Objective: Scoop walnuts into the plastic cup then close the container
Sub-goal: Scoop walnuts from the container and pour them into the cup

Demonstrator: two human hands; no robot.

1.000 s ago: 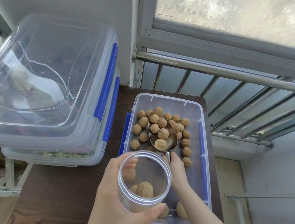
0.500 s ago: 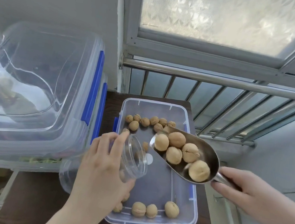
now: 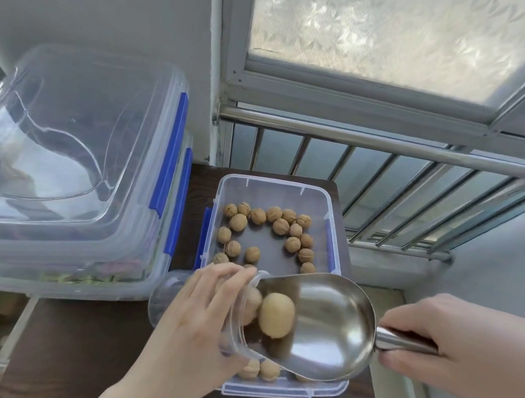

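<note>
Now | scoop [image 3: 319, 326] mouth points left into cup [image 3: 234, 315] | both grips clamped

Soft daylight pours through a frosted window [image 3: 380, 27], leaving the scene bright and shadows faint. Glare streaks the clear plastic lid [image 3: 55, 143] at left, and the steel scoop [image 3: 329, 328] mirrors the light. Wide-angle distortion bends the window frame and railing [image 3: 401, 149] near the edges.
</note>
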